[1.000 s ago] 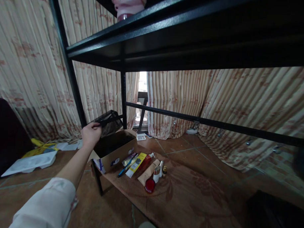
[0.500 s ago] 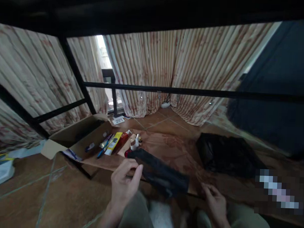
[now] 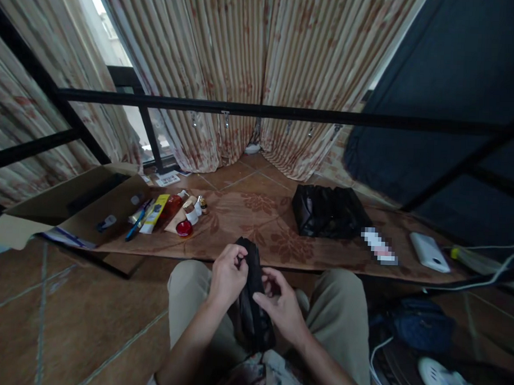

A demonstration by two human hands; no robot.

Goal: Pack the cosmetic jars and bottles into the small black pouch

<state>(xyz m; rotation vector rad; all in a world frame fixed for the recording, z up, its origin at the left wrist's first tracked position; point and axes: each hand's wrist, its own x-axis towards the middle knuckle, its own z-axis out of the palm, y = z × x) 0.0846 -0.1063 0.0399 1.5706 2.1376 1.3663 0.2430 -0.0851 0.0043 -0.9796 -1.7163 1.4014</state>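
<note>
A long black pouch (image 3: 253, 304) lies upright between my knees, its far end reaching the front edge of the low bench. My left hand (image 3: 229, 273) pinches the pouch's upper left edge near that far end; whatever small part sits under the fingertips is hidden. On the pouch's right side is my right hand (image 3: 280, 303), thumb against the black fabric and fingers curled beside it. Beyond the hands, a red round jar (image 3: 184, 228) and a white bottle with a gold cap (image 3: 190, 211) stand on the brown patterned cloth (image 3: 239, 214).
Leftward are a yellow box (image 3: 155, 213), a blue pen-like item (image 3: 135, 225) and an open cardboard box (image 3: 108, 207). A black bag (image 3: 332, 211) and a white phone-like device (image 3: 430, 252) lie to the right. A black metal bar (image 3: 260, 110) crosses behind the bench.
The view has tilted down. The pouch has swung from slanting sideways to pointing away from me between my knees. My right hand has come from the bench edge to the pouch.
</note>
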